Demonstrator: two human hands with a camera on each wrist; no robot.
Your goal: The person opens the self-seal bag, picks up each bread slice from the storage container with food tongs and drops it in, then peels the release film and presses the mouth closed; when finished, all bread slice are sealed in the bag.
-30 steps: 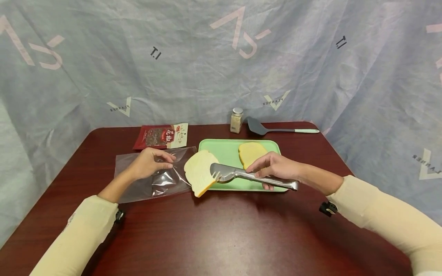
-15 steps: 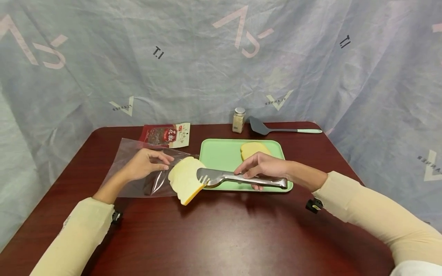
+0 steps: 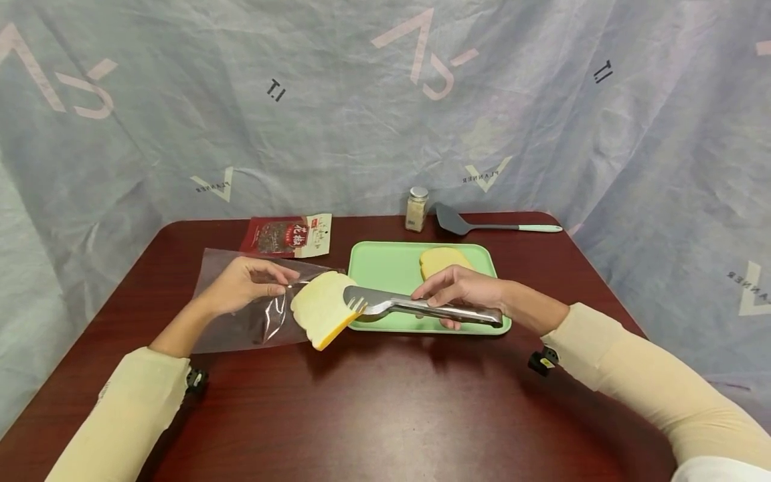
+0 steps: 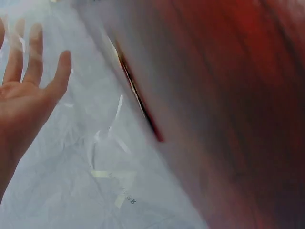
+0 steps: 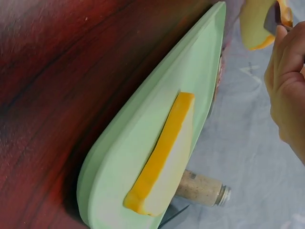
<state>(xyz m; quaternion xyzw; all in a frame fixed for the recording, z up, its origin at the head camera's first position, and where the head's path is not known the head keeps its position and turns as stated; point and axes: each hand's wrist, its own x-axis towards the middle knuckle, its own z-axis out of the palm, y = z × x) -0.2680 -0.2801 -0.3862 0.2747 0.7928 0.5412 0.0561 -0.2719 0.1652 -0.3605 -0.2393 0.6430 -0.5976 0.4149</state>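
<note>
My right hand [image 3: 460,292] grips metal tongs [image 3: 421,306], whose end holds a bread slice [image 3: 322,304] with a yellow crust. That slice is raised off the table, tilted, right beside a clear plastic bag [image 3: 241,331]. My left hand [image 3: 241,284] is at the bag; its thumb and fingers stand apart in the left wrist view, where film overlaps the fingers [image 4: 34,59]. Whether the slice's left edge is inside the bag I cannot tell. A second bread slice [image 5: 162,162] lies on the green tray [image 3: 385,268], partly behind the right hand in the head view.
Behind the bag lies a red seasoning packet [image 3: 280,237]. At the back stand a spice jar [image 3: 416,211] and, beside it, a grey spatula [image 3: 454,222] with a pale handle. The dark red table [image 3: 385,408] ends at a hanging grey cloth [image 3: 337,134].
The right hand has moved left with the tongs and bread slice, bringing the slice up to the bag. The left hand shifted slightly left, and the bag's far part is raised.
</note>
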